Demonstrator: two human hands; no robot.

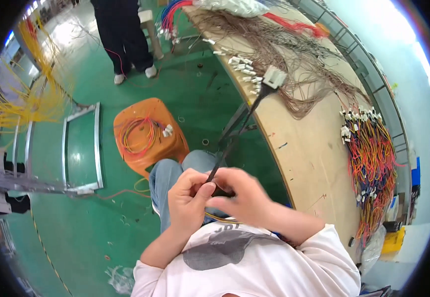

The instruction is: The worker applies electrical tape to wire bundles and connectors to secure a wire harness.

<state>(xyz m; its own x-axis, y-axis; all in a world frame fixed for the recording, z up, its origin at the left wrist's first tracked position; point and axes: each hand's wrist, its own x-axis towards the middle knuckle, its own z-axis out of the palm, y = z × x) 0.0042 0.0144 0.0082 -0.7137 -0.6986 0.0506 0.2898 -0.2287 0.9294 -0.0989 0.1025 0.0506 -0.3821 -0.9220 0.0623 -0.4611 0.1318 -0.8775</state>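
Note:
In front of my lap, my left hand (189,199) pinches a black-wrapped wire harness (222,159) between thumb and fingers. The harness slants up and to the right to a white plug connector (274,77) over the table edge. My right hand (242,194) is close beside the left, slightly blurred, its fingers curled around something dark that I cannot make out. Yellow wires (219,218) come out below my hands, against my shirt.
The wooden table (299,148) on the right carries brown wires (299,94) and a bundle of coloured harnesses (371,158). An orange stool (150,110) with coiled wires stands ahead. Yellow wires (7,106) hang at left near a metal frame (97,148). A person (123,34) stands beyond.

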